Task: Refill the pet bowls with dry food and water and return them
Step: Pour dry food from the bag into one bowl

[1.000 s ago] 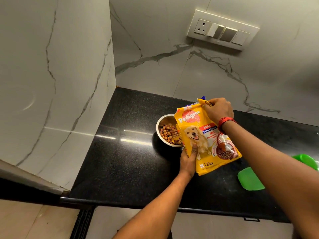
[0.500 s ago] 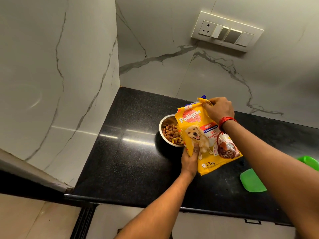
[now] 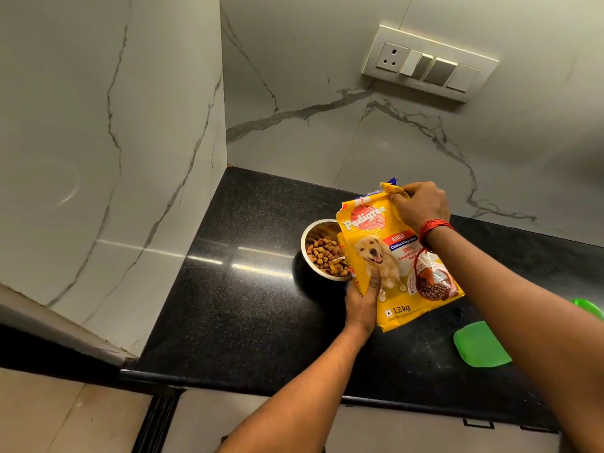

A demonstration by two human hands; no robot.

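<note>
- The bag (image 3: 397, 256) is tilted over the black bench (image 3: 248, 305), its mouth at the bowl (image 3: 322, 248) at 9 o'clock.
- The left hand (image 3: 362, 300) grips its lower edge.
- The right hand (image 3: 420, 206) pinches its top corner.
- The bowl holds kibble (image 3: 325, 253).
- A green lid (image 3: 480, 344) lies at 4 o'clock.

Warm, kinda yellowish indoor light, medium bright, coming from overhead. The black granite countertop (image 3: 248, 289) throws back two streaky white glare lines left of the steel bowl (image 3: 313, 253), and the bowl drops a soft dark shadow toward the near edge. The marble wall (image 3: 98, 142) gets dimmer toward the corners. Heavy wide-angle bending, wall joints curve. Center's sharp, the Pedigree bag (image 3: 392, 256) print is readable; the near forearms look slightly soft.
</note>
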